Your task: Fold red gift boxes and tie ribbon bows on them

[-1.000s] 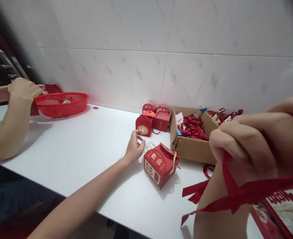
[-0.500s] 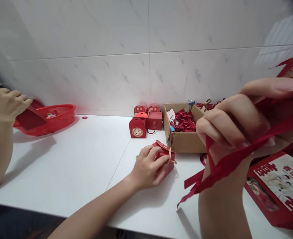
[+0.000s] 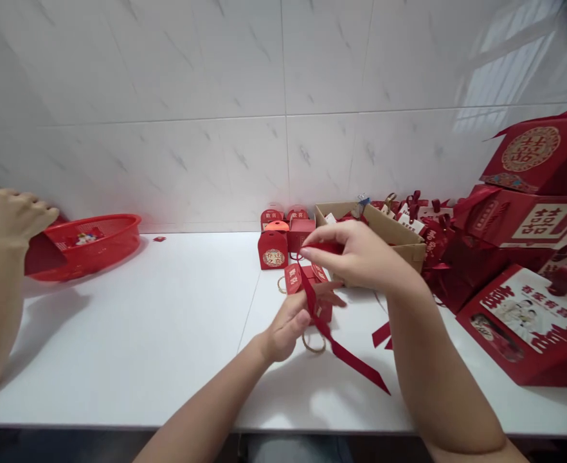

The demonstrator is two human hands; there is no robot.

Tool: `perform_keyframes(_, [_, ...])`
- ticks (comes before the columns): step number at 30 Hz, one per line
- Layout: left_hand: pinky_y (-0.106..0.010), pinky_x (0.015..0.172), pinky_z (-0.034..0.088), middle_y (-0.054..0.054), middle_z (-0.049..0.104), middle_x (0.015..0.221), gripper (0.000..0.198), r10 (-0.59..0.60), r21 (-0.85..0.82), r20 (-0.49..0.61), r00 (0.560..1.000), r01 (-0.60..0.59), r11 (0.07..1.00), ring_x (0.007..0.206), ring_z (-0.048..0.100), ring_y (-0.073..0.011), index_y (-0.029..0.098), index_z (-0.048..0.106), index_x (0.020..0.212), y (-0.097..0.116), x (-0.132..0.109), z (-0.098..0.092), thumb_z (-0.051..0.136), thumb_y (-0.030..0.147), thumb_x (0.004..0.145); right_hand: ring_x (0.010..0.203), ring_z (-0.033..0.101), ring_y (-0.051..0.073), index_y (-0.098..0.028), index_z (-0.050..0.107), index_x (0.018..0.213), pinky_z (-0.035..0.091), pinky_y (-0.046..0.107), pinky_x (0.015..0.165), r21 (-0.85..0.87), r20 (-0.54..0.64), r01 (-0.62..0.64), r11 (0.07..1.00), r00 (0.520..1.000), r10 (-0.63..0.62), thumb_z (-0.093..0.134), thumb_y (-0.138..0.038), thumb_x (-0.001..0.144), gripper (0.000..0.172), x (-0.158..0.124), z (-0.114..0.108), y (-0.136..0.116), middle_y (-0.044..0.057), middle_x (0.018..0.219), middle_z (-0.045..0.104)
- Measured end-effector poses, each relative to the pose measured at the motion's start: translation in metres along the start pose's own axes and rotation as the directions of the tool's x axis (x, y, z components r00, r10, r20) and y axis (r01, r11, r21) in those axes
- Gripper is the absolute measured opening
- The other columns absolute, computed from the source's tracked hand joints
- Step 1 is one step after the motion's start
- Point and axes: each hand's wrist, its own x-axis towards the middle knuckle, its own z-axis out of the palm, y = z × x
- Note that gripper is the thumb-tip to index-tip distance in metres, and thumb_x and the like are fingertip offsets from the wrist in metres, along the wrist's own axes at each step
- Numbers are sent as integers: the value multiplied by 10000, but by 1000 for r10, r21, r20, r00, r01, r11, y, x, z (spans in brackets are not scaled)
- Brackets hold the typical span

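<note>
A small red gift box [image 3: 323, 314] with twisted cord handles [image 3: 314, 345] stands tilted on the white table. My left hand [image 3: 286, 325] lies at its near side, fingers stretched apart across it; whether they press on it is unclear. Above the box, my right hand [image 3: 355, 254] pinches a red ribbon [image 3: 355, 363] between thumb and index finger. The ribbon runs down past my left fingers, its cut end trailing toward the table's front. More red material shows within my right hand. Other red ribbon ends [image 3: 382, 335] show beside my right forearm.
Behind my right hand is a cardboard box [image 3: 411, 256]; small red boxes [image 3: 272, 249] stand left of it. Larger red gift boxes [image 3: 519, 321] are piled at the right. At the left, another person's hand [image 3: 13, 215] holds red card by a red basket [image 3: 129, 238].
My right hand has moved from close to the camera to above the small gift box, bringing ribbon. My left fingers have spread from their grasp, and the box has turned.
</note>
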Motion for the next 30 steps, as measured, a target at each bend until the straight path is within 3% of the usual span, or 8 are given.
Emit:
perform_keyframes(4, [-252, 465, 307, -19, 468, 493, 532, -236, -330, -13, 972, 219, 918, 449, 398, -99, 149, 521, 541, -4, 4, -3, 387, 545, 869, 578, 526, 96, -172, 676, 864, 398, 222, 502, 91, 175, -123, 988, 979, 105, 595, -326, 801, 185, 9, 3, 12, 6, 687, 608])
perform_keyframes(8, [-230, 439, 198, 75, 258, 441, 449, -237, -458, -335, 912, 63, 887, 393, 231, -50, 171, 382, 510, -17, 10, -15, 546, 460, 811, 466, 516, 65, -223, 622, 990, 399, 185, 447, 526, 348, -153, 837, 936, -47, 619, -275, 807, 190, 3, -16, 23, -50, 570, 560])
perform_keyframes(11, [-221, 430, 168, 78, 260, 470, 431, -233, -389, -401, 886, 66, 919, 410, 208, -43, 170, 390, 532, -22, 9, -16, 592, 459, 780, 472, 567, 76, -256, 610, 890, 401, 177, 438, 705, 238, -53, 707, 957, -166, 615, -339, 811, 115, -4, -27, 24, -56, 553, 587])
perform_keyframes(15, [-233, 449, 238, 46, 367, 485, 476, -167, -252, -232, 958, 107, 962, 444, 314, -64, 166, 428, 543, -23, 3, -7, 595, 566, 740, 690, 679, 169, -287, 592, 955, 415, 208, 447, 611, 26, 38, 791, 997, -67, 581, -502, 732, 310, -9, -34, 27, 12, 890, 698])
perform_keyframes(18, [-244, 426, 223, 31, 357, 462, 650, -230, -262, -20, 973, 217, 940, 419, 300, -71, 168, 417, 501, -20, -1, 3, 343, 765, 748, 787, 690, 202, -322, 585, 1050, 463, 252, 502, 524, -100, 79, 848, 995, -30, 620, -463, 667, 410, -9, -37, 34, 30, 1030, 685])
perform_keyframes(21, [-240, 403, 211, 17, 365, 450, 765, -381, -250, 181, 907, 417, 874, 397, 284, -70, 160, 427, 481, -15, -2, 13, 71, 767, 783, 669, 675, 169, -303, 641, 949, 485, 260, 501, 528, -198, 177, 831, 977, -82, 724, -493, 584, 420, -9, -39, 38, 28, 899, 708])
perform_keyframes(27, [-231, 434, 248, 31, 359, 452, 667, -371, -238, 411, 833, 491, 838, 421, 273, -68, 143, 498, 540, -11, 3, 16, 213, 650, 868, 239, 282, 27, -263, 653, 672, 241, 143, 270, 626, -296, 311, 715, 943, -152, 671, -470, 750, 222, -10, -48, 23, -104, 333, 323])
perform_keyframes(30, [-222, 472, 274, 39, 355, 474, 509, -354, -126, 402, 844, 434, 892, 469, 325, -77, 134, 580, 637, -12, 3, 16, 345, 502, 898, 430, 474, 27, -211, 690, 733, 383, 152, 389, 609, -484, 353, 710, 875, -20, 650, -352, 807, 164, -11, -56, 20, -54, 537, 491])
